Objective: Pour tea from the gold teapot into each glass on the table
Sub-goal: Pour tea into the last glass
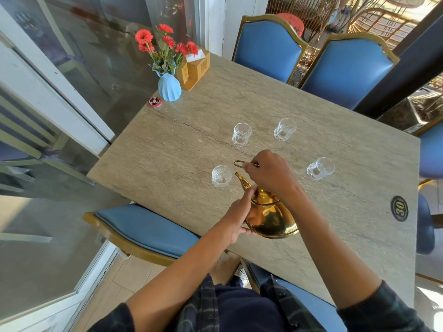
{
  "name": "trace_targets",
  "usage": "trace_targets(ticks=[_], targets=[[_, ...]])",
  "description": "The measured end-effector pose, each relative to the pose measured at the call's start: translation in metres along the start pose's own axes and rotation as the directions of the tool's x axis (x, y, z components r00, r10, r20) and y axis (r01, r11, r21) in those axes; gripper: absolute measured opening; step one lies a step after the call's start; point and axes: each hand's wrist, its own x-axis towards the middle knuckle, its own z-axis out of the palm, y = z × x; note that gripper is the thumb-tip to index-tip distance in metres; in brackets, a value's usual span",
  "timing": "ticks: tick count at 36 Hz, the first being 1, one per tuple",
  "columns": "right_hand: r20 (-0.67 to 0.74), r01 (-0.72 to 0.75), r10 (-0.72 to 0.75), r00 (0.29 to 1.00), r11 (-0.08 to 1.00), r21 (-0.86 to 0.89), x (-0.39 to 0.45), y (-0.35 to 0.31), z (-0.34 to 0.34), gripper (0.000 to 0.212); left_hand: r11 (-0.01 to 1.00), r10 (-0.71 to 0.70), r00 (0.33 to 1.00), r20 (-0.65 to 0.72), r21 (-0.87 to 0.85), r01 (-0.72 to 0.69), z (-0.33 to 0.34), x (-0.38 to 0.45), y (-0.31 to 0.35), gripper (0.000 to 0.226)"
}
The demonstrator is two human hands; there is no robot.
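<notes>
The gold teapot (272, 218) is lifted above the near part of the stone table (167, 149), its spout pointing left toward a clear glass (221, 176). My right hand (269, 172) grips the thin wire handle on top. My left hand (238, 216) cups the pot's left side and base. Three more clear glasses stand apart: one at the centre (241, 134), one further right (284, 129), one at the right (320, 168). All glasses look empty. No liquid is visible at the spout.
A blue vase with red flowers (169, 87), a wooden napkin box (195, 69) and a round red call button (154, 101) sit at the far left corner. Blue chairs (345, 73) ring the table; one seat (143, 227) is at my left.
</notes>
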Motion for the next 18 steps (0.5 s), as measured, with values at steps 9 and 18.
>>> trace_targets(ticks=[9,18], targets=[[0.012,0.002,-0.002,1.0,1.0,0.01,-0.0014,-0.0032,-0.0023,0.04,1.0,0.002,1.0,0.005,-0.004,-0.002,-0.001,0.0003,-0.0008,0.069],[0.02,0.005,-0.005,1.0,1.0,0.008,0.0,-0.0047,-0.0009,0.039,1.0,0.007,1.0,-0.001,-0.003,-0.007,-0.0035,0.0023,-0.0016,0.073]])
